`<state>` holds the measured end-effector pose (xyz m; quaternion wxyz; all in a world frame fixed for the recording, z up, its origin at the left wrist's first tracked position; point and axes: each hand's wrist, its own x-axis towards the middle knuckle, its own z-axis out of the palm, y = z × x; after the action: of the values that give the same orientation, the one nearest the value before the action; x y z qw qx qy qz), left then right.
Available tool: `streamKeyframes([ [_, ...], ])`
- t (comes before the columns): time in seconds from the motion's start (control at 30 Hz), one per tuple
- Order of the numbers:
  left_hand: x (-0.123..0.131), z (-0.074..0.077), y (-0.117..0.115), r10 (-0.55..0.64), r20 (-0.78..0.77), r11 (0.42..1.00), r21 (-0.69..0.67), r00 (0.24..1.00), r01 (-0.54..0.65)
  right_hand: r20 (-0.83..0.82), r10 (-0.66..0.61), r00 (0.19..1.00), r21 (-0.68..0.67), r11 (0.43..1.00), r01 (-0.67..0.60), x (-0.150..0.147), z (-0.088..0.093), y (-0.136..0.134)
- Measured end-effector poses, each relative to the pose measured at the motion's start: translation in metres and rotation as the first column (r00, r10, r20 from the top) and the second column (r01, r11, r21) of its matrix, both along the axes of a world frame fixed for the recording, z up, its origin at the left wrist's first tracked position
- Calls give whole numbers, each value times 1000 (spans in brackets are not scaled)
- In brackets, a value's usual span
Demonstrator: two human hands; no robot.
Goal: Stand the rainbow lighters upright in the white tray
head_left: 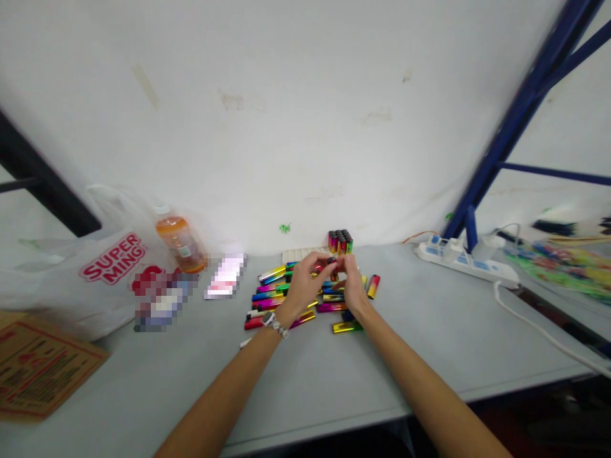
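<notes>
Multicoloured lighters: piled on grey worktop.
Hands: I see left hand and right hand pinching one lighter together.

bare forearms, a silver wristwatch on the left wrist.

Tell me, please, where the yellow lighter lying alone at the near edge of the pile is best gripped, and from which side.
Probably pinch the yellow lighter across its two long edges at mid-length, coming from above and from the near side. It lies flat, crosswise, with bare table in front; the pile and the right hand crowd its far side.
</notes>
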<state>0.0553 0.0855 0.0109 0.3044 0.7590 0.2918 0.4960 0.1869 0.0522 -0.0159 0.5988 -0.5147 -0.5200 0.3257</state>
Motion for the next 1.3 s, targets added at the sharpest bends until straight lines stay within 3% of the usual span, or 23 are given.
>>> streamKeyframes([
  [0.1, 8, 10, 23, 7, -12, 999, -34, 1000, -8, -42, -183, 982, -20, 983, 182, 24, 3, 3],
  [0.17, 16, 15, 42, 11, -75, 1000, -5, 997, -12, -73, -232, 970, -26, 973, 231, 37, 3, 4],
  [0.33, 41, 10, 85, 36, -231, 997, 76, 972, -19, -119, -205, 972, -32, 979, 202, 47, 2, 1],
  [0.5, 57, -4, 107, 45, -320, 994, 111, 946, -10, -117, -140, 983, -25, 990, 138, 44, 4, 1],
  [0.67, 58, -8, 117, 33, -314, 997, 70, 949, -12, -129, -126, 984, -25, 992, 124, 47, 6, 2],
  [0.97, 48, -1, 124, -1, -406, 999, 41, 914, 19, -191, -154, 969, -49, 988, 147, 52, 10, 0],
  [1.13, 48, -1, 114, 135, -491, 982, 180, 860, -52, -182, -149, 972, -46, 989, 143, 52, 11, -1],
  [1.3, 45, -1, 100, 254, -616, 940, 338, 746, -40, -178, -157, 971, -31, 988, 154, 54, 14, -2],
])
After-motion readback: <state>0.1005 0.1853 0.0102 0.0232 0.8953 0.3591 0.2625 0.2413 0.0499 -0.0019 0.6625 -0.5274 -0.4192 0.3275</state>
